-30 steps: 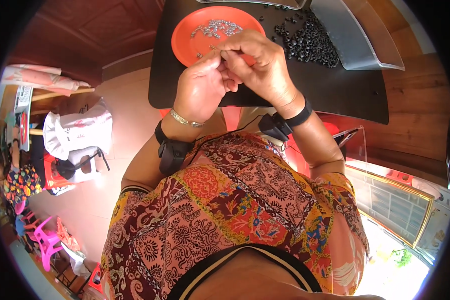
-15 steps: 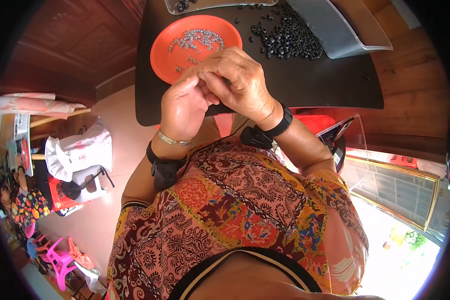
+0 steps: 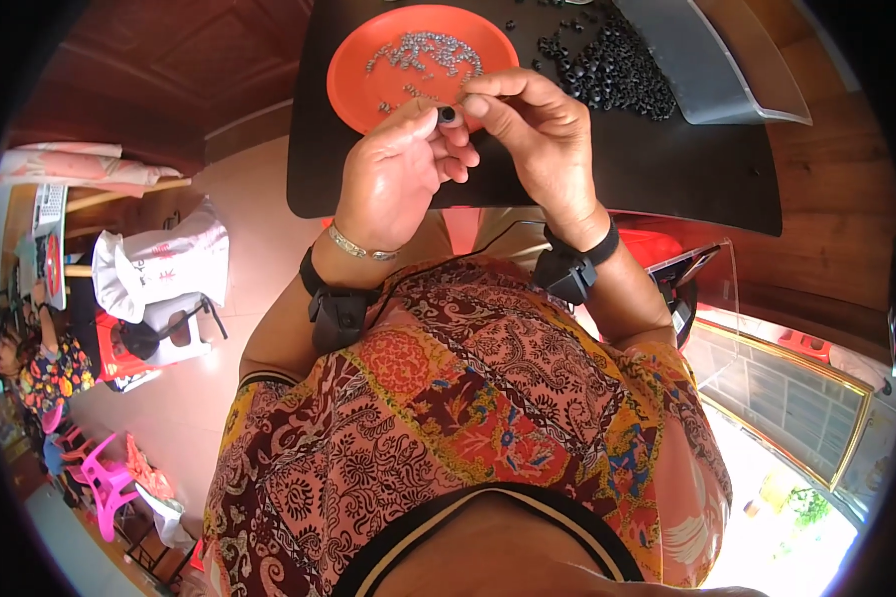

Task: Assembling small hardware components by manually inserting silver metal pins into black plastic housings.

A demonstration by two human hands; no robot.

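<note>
My left hand (image 3: 393, 179) and my right hand (image 3: 533, 139) meet over the near edge of a black table (image 3: 667, 174). Between the left thumb and fingers sits a small black round part (image 3: 448, 114), and the right fingertips touch it from the other side. Just beyond the hands lies an orange plate (image 3: 353, 70) holding several small silver metal pieces (image 3: 428, 50). To the right of the plate lies a heap of small black parts (image 3: 607, 70). Each wrist wears a black strap; the left also has a silver bracelet.
A grey tray (image 3: 712, 65) lies at the table's far right, beside the black heap. A white bag (image 3: 164, 264) hangs on a stand at the left, with pink plastic chairs (image 3: 100, 483) below it. Another person sits at the far left edge.
The hands have shifted toward the plate and spread slightly. The small black part now shows between the fingertips, where before the fingers were bunched close together.
</note>
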